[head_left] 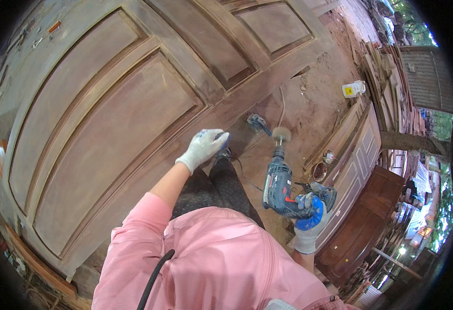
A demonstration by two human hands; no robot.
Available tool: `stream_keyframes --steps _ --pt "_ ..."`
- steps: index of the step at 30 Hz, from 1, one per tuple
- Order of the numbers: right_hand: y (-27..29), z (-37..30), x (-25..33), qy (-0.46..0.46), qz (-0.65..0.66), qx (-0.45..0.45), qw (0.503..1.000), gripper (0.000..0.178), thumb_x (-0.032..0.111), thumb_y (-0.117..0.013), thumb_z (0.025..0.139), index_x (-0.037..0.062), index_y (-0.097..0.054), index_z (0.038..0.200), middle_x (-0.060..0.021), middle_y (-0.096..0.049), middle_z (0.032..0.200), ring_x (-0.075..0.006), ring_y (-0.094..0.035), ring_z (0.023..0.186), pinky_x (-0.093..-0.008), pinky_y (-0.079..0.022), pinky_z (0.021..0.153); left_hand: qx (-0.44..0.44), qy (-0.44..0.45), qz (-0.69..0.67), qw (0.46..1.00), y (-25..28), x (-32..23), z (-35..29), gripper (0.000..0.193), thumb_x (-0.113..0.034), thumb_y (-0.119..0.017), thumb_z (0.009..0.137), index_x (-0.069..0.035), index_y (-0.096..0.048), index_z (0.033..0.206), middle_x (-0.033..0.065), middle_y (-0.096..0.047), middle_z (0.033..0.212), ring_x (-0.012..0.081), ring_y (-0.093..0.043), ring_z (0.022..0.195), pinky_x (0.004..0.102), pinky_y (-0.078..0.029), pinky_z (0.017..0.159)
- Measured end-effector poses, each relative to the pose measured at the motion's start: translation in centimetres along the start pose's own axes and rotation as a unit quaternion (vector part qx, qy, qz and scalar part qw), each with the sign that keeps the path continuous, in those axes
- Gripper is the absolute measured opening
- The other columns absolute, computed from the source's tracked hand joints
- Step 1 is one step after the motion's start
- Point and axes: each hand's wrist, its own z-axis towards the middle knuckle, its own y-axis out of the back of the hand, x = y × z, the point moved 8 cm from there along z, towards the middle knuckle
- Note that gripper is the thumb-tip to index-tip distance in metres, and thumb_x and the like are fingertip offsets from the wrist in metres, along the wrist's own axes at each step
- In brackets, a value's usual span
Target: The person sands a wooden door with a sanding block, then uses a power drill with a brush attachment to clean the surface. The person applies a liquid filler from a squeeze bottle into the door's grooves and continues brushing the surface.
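Note:
My right hand (311, 213), in a white and blue glove, is closed round the handle of a dark blue power drill (278, 183). The drill points away from me, with a round, pale disc-like attachment (281, 135) in its chuck. My left hand (205, 147), in a similar glove, is closed with its fingers curled, near the edge of a large wooden panel door (213, 111). Whatever its fingers hold, if anything, is hidden. The door lies to my left and ahead, its raised panels dusty reddish brown with a greyish frame.
A blue power tool (258, 124) lies on the dirt floor by the door, with a cord near it. At right are a white jug (353, 89), a round tin (319, 171), a dark brown door (366, 222) and stacked planks (389, 77). A trunk (412, 142) stands beyond.

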Motion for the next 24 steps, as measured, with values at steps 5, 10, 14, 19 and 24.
stream_keyframes --steps 5,10,14,19,24 --pt "-1.8 -0.2 1.9 0.017 -0.067 0.006 0.998 0.035 0.005 -0.058 0.090 -0.0083 -0.060 0.123 -0.0139 -0.068 0.098 -0.0218 -0.067 0.081 -0.0367 -0.057 0.077 0.063 -0.147 -0.174 0.972 -9.7 -0.3 -2.7 0.053 -0.040 -0.064 0.102 -0.007 -0.058 0.143 0.0159 -0.067 0.130 0.0293 -0.066 0.113 0.0406 -0.052 0.100" --pt "-3.0 1.0 2.4 0.026 -0.051 0.105 0.993 0.040 0.006 -0.060 0.088 -0.0101 -0.061 0.124 -0.0176 -0.069 0.104 -0.0237 -0.068 0.086 -0.0374 -0.057 0.083 0.248 0.109 -0.765 0.584 -15.0 -9.2 -2.7 0.043 -0.043 -0.060 0.105 -0.012 -0.065 0.134 0.0102 -0.072 0.124 0.0236 -0.069 0.111 0.0422 -0.055 0.101" --pt "-4.8 3.4 2.7 0.026 -0.064 0.177 0.982 0.040 0.008 -0.059 0.087 -0.0110 -0.059 0.123 -0.0159 -0.068 0.088 -0.0260 -0.065 0.073 -0.0390 -0.056 0.076 0.217 0.082 -0.845 0.482 -13.7 -8.6 0.7 0.038 -0.045 -0.065 0.101 -0.010 -0.070 0.115 0.0115 -0.076 0.109 0.0287 -0.074 0.099 0.0477 -0.059 0.095" --pt "-5.2 10.2 1.9 0.009 -0.075 0.237 0.969 0.041 0.006 -0.058 0.087 -0.0090 -0.059 0.125 -0.0166 -0.070 0.095 -0.0270 -0.068 0.081 -0.0383 -0.057 0.081 0.126 0.067 -0.869 0.474 -13.8 -7.5 7.7 0.016 -0.025 -0.069 0.097 -0.009 -0.071 0.101 0.0113 -0.076 0.098 0.0285 -0.074 0.087 0.0460 -0.061 0.086" --pt "-4.6 16.9 0.4 -0.061 -0.052 0.304 0.949 0.035 0.005 -0.054 0.090 -0.0084 -0.060 0.121 -0.0141 -0.065 0.085 -0.0252 -0.063 0.075 -0.0411 -0.056 0.078 0.010 0.041 -0.880 0.473 -14.7 -6.6 11.5 0.017 -0.026 -0.068 0.096 -0.009 -0.070 0.100 0.0102 -0.075 0.093 0.0259 -0.072 0.085 0.0428 -0.060 0.083"
